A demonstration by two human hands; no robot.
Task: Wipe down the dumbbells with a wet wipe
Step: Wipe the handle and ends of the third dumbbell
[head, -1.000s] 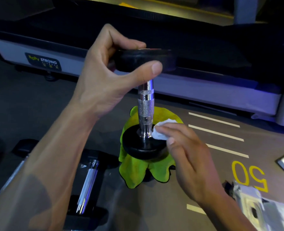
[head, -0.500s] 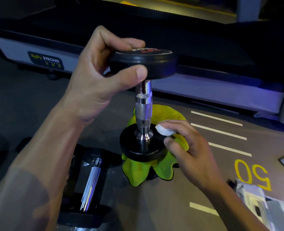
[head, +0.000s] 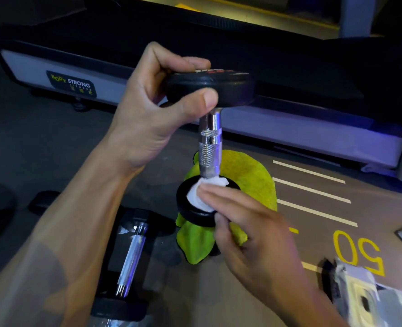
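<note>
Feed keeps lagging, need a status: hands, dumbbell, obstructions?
Left hand grips upright dumbbell by top head. Right hand presses wet wipe on lower head. Nothing blocking.

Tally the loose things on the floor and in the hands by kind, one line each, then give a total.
Dumbbells: 2, the upright dumbbell gripped by the left hand and the lying dumbbell
Wet wipes: 1, the white wet wipe pressed under the right hand
Cloths: 1, the yellow-green cloth
Wipe packets: 1, the wipe packet
Total: 5
</note>
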